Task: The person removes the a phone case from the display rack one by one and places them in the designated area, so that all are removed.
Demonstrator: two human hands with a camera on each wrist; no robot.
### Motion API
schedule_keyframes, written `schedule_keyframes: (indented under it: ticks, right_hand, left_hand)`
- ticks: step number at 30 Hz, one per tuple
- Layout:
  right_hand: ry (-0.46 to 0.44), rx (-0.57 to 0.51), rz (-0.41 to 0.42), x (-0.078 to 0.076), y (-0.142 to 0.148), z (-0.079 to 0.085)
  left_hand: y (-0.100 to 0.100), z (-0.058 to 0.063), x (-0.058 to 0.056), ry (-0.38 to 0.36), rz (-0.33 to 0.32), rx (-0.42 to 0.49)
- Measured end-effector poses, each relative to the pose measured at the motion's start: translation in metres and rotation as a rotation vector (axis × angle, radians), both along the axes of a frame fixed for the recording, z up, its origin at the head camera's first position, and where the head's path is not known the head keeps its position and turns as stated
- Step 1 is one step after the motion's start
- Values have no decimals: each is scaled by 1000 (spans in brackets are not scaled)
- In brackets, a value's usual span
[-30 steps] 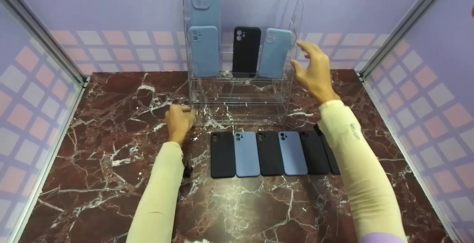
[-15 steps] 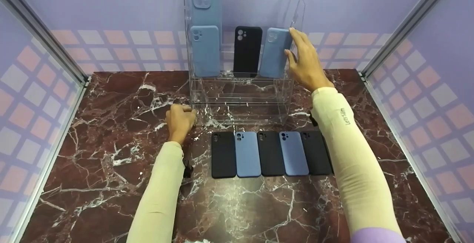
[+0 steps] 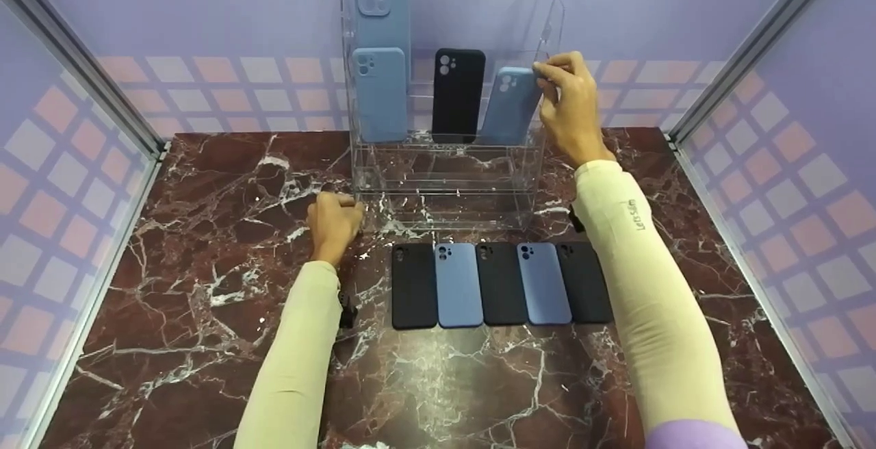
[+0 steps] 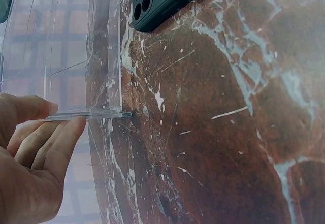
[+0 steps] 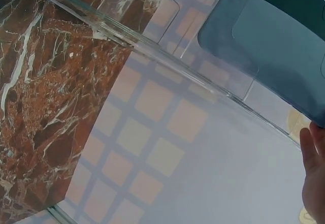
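With thumb and fingertips, my right hand (image 3: 569,103) pinches the upper right corner of a light blue phone case (image 3: 510,107). That case leans to the right in the clear acrylic display stand (image 3: 445,185). In the right wrist view, the blue case (image 5: 269,51) shows behind the clear panel, with my fingers (image 5: 309,150) at its end. My left hand (image 3: 333,226) grips the stand's left side panel (image 4: 86,116) low down, thumb on one face and fingers on the other. A black phone case (image 3: 458,96) stands upright left of the leaning one.
On the left of the stand are a blue case (image 3: 380,96) and a taller blue case (image 3: 393,21) behind it. Several black and blue cases lie in a row on the marbled tabletop (image 3: 452,387), including a black one (image 3: 413,288). Patterned walls (image 3: 239,11) enclose the table.
My right hand has moved left to the blue case on the stand's right side and now pinches its corner. The case's top edge sits lower than before. My left hand has stayed put.
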State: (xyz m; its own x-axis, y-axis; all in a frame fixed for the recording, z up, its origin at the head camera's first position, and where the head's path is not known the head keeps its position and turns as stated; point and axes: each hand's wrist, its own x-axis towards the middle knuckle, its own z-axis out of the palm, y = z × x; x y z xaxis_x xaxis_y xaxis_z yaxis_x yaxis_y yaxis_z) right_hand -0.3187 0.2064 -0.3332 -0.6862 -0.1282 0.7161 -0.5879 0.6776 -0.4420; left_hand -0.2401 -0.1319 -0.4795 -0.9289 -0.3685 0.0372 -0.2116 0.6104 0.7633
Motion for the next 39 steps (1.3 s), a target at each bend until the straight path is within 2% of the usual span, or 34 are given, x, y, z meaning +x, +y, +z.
schedule_keyframes:
  ticks: [5, 16, 23, 28, 34, 39]
  right_hand:
    - [51, -69, -33, 0, 0, -1]
    - [98, -107, -50, 5, 8, 1]
    - [155, -209, -37, 17, 7, 20]
    - [167, -267, 12, 31, 7, 35]
    - [153, -213, 62, 55, 18, 45]
    - [100, -66, 101, 72, 51, 43]
  left_hand:
    - [0, 1, 0, 7, -7, -1]
    - [-1, 0, -1, -7, -9, 11]
    - [0, 0, -3, 11, -10, 5]
    - [-1, -1, -4, 24, -11, 4]
    - [-2, -2, -3, -3, -8, 4]
    - [0, -1, -3, 3, -15, 9]
